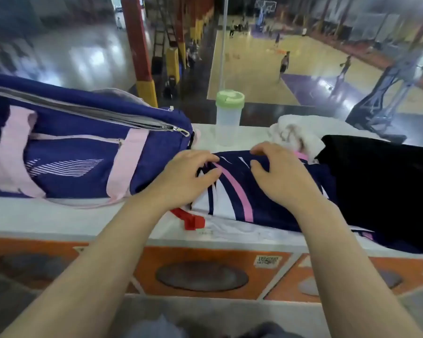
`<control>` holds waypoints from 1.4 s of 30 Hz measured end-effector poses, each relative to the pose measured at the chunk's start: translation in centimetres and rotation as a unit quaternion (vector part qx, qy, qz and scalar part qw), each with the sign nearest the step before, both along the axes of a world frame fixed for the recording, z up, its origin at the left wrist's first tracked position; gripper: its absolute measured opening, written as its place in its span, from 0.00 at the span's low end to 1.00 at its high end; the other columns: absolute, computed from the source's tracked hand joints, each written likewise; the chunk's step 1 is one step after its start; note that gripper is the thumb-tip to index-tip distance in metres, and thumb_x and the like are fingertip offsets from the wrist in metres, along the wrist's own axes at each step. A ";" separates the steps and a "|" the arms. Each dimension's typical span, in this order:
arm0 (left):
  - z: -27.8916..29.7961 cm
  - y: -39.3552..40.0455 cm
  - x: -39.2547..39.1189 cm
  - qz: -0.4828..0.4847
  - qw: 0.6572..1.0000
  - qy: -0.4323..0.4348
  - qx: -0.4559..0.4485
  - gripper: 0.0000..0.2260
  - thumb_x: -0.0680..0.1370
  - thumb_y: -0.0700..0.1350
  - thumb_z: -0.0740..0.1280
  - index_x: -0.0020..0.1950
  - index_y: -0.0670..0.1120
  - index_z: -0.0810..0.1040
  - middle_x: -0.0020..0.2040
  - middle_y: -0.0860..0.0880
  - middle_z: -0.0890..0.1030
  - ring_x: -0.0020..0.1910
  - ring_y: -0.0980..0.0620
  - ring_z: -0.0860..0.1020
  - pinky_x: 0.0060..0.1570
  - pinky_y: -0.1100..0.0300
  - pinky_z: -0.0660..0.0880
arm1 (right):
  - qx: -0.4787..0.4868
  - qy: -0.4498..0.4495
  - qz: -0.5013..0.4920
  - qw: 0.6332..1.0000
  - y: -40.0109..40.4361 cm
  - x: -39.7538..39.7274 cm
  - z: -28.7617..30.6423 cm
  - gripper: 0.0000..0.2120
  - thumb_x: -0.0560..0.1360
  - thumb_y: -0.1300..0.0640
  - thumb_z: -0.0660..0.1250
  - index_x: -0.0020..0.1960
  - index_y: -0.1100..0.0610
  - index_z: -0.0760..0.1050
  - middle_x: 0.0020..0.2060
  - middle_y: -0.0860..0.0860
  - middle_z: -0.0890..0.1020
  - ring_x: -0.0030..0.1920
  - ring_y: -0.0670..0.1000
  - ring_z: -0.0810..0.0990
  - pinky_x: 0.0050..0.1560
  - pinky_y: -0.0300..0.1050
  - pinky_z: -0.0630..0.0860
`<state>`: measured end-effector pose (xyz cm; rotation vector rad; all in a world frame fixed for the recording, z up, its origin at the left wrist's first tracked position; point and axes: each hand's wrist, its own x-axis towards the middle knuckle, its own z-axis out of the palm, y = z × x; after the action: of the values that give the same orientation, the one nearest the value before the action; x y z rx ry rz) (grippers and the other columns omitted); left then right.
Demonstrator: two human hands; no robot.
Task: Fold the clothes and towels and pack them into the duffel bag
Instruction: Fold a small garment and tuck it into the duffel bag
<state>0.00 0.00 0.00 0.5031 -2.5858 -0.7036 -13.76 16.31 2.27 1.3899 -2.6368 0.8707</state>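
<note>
Fingers of both my left hand (186,176) and right hand (281,176) curl into the navy jersey (232,191) mid-bench, its long axis running front to back, with the duffel bag (83,147) lying leftward, nearer my left.

1 navy duffel bag (78,152) with pink straps lies at the left of the frame. 4 fabric items sit at centre and right: 1 navy-pink-white garment (235,191), 1 black garment (381,186), 1 white towel (296,132), 1 white garment with red trim (191,219). 1 green-lidded shaker bottle (228,115) stands at upper centre. 2 hands show: left hand (183,179), right hand (281,174).
</note>
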 end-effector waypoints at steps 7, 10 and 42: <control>-1.1 3.4 -0.1 0.070 0.990 -0.111 0.059 0.19 0.79 0.54 0.60 0.69 0.56 0.70 0.69 0.51 0.73 0.68 0.47 0.70 0.67 0.48 0.67 | 0.098 -0.021 -0.052 0.994 1.0 3.1 -1.6 0.13 0.78 0.55 0.61 0.61 0.56 0.74 0.57 0.54 0.79 0.56 0.56 0.77 0.57 0.53 0.74; -2.0 6.4 0.0 0.169 0.981 -0.099 -0.020 0.19 0.81 0.50 0.58 0.72 0.55 0.68 0.76 0.50 0.64 0.75 0.44 0.57 0.73 0.43 0.55 | 0.073 -0.026 -0.091 0.993 0.7 5.0 -2.6 0.15 0.78 0.55 0.60 0.63 0.58 0.74 0.58 0.56 0.79 0.59 0.59 0.76 0.64 0.54 0.70; -0.8 5.8 2.3 0.195 0.954 -0.022 0.226 0.20 0.79 0.60 0.58 0.45 0.45 0.78 0.33 0.49 0.84 0.33 0.51 0.78 0.34 0.59 0.69 | -0.177 -0.283 -0.344 0.878 7.8 3.1 -2.2 0.33 0.74 0.35 0.63 0.63 0.61 0.64 0.47 0.56 0.82 0.43 0.56 0.83 0.42 0.50 0.81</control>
<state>2.27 5.83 -0.79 1.1432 -2.2492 -1.1460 -10.69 24.16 0.03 0.0594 -2.7706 1.6752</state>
